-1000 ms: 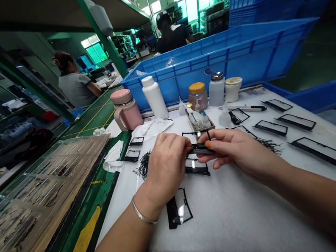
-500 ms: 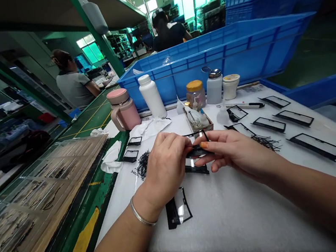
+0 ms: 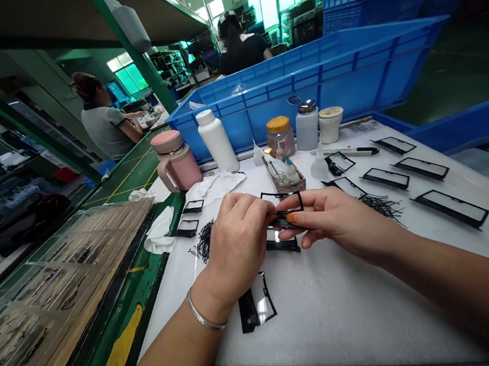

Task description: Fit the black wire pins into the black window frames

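Between my hands, above the white work surface point(image 3: 342, 316), is a small black frame with a clear window point(image 3: 285, 222). My right hand point(image 3: 341, 217) grips it, thumb on top and fingers beneath. At its left edge, my left hand point(image 3: 239, 237) is closed in a pinch; whatever the fingertips hold is hidden. Partly covered below the hands lies another black frame point(image 3: 290, 248). Closer to me rests one more frame point(image 3: 247, 310). Thin black strips lie in a pile point(image 3: 204, 239) by my left hand, and a second pile point(image 3: 382, 207) is beyond my right wrist.
Several black frames point(image 3: 453, 209) lie at right. Behind stand a pink mug point(image 3: 180, 165), white bottle point(image 3: 218, 143), yellow-lidded jar point(image 3: 280, 133), pump bottle point(image 3: 308, 127) and small box point(image 3: 289, 186). A blue crate point(image 3: 311, 78) borders the back; a compartmented tray point(image 3: 55, 283) lies left. Two people sit beyond.
The view has shifted slightly. The held frame is tilted a little differently, its window edge showing more clearly. Both hands keep nearly the same grip.
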A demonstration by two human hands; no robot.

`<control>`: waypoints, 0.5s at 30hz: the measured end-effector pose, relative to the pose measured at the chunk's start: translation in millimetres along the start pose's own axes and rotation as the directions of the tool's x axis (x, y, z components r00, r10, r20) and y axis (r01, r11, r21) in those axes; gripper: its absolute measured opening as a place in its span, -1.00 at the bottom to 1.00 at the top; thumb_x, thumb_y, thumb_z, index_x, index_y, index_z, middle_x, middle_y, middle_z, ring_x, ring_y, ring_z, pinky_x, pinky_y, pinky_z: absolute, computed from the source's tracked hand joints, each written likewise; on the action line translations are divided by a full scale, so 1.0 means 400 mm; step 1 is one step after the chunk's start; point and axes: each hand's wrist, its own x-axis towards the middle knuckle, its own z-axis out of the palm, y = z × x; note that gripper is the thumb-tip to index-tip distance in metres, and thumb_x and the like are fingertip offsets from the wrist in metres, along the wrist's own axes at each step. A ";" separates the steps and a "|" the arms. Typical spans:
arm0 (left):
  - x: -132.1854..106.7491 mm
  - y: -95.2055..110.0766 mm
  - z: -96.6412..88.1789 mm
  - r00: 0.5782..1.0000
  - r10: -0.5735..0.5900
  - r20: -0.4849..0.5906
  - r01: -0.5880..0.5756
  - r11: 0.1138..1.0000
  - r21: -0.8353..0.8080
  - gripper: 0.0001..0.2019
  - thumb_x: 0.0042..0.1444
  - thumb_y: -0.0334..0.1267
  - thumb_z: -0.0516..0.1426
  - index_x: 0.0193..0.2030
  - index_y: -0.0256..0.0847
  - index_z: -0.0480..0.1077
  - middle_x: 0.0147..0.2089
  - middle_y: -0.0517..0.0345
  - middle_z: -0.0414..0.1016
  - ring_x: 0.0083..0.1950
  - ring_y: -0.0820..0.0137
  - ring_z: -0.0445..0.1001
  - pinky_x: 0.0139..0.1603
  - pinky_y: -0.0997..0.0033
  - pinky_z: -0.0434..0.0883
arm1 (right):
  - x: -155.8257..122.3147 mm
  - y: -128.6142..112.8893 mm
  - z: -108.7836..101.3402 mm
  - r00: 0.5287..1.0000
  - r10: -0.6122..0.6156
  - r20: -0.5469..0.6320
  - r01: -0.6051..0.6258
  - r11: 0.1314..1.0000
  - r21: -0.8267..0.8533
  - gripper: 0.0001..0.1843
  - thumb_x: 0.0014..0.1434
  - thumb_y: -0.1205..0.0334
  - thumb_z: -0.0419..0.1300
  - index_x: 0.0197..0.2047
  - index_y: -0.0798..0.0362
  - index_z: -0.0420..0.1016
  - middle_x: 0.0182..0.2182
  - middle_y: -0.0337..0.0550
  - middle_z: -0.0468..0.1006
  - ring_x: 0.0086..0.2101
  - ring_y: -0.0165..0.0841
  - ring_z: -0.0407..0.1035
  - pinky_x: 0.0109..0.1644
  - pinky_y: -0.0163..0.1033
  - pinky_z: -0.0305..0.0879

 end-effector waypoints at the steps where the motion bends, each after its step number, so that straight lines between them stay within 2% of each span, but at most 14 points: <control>1: 0.000 0.001 0.000 1.000 -0.001 0.004 0.001 1.000 0.002 -0.86 0.32 -0.38 0.00 -0.26 -0.24 0.33 -0.28 0.08 0.42 -0.18 0.31 0.28 -0.14 0.28 0.32 | 0.000 0.000 0.000 1.000 -0.006 -0.001 0.006 1.000 -0.005 -0.85 0.25 0.36 0.19 -0.11 0.16 0.52 -0.18 -0.01 0.56 -0.21 -0.25 0.53 -0.40 -0.44 0.45; 8: -0.001 0.002 -0.003 0.999 -0.008 0.040 0.007 1.000 0.023 -0.83 0.32 -0.38 -0.01 -0.29 -0.26 0.33 -0.30 0.08 0.43 -0.18 0.32 0.28 -0.14 0.28 0.33 | -0.003 -0.002 0.003 0.999 -0.038 -0.013 0.037 0.999 -0.036 -0.84 0.24 0.37 0.18 -0.12 0.16 0.53 -0.21 -0.02 0.57 -0.25 -0.26 0.54 -0.40 -0.43 0.45; 15: 0.002 -0.002 -0.004 0.998 -0.021 0.064 0.023 0.999 -0.023 -0.84 0.33 -0.35 0.01 -0.29 -0.25 0.34 -0.30 0.10 0.43 -0.19 0.32 0.27 -0.12 0.28 0.31 | -0.001 0.006 0.001 0.998 -0.067 0.008 0.067 0.997 -0.029 -0.86 0.22 0.36 0.22 -0.15 0.14 0.55 -0.24 -0.05 0.59 -0.26 -0.27 0.55 -0.40 -0.44 0.44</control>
